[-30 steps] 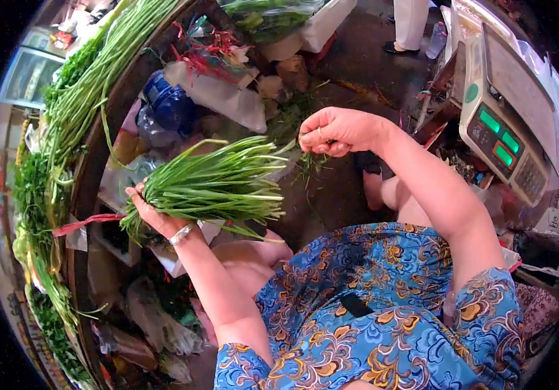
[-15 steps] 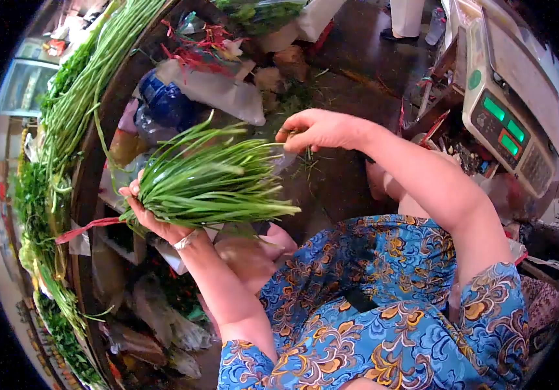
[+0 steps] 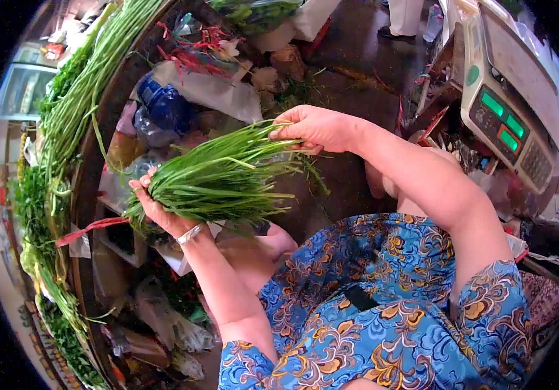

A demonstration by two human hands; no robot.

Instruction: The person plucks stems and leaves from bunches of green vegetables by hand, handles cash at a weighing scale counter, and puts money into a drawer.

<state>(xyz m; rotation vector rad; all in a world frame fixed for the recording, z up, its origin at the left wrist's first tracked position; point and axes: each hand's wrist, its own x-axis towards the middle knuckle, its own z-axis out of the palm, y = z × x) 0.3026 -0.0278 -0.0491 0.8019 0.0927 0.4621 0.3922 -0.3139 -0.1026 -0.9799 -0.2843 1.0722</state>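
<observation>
A loose bunch of long green leafy stalks [image 3: 218, 179] lies sideways across the middle of the view. My left hand [image 3: 162, 208], with a silvery bracelet at its wrist, is wrapped round the bunch's left end. A red ribbon [image 3: 91, 231] sticks out leftward beside that hand. At the bunch's upper right, my right hand [image 3: 305, 130] pinches the ends of some stalks between thumb and fingers. Thin limp strands [image 3: 316, 177] hang just below my right hand.
Long green stems and leafy vegetables [image 3: 78, 117] line a dark-edged stand on the left. A blue plastic object [image 3: 164, 101] sits behind the bunch. A scale [image 3: 504, 123] with lit green digits stands at right. Another person's legs [image 3: 404, 18] show at the top.
My right hand has moved left, from thin bits off the bunch's right side onto stalk ends at its upper right. My left hand still holds the bunch.
</observation>
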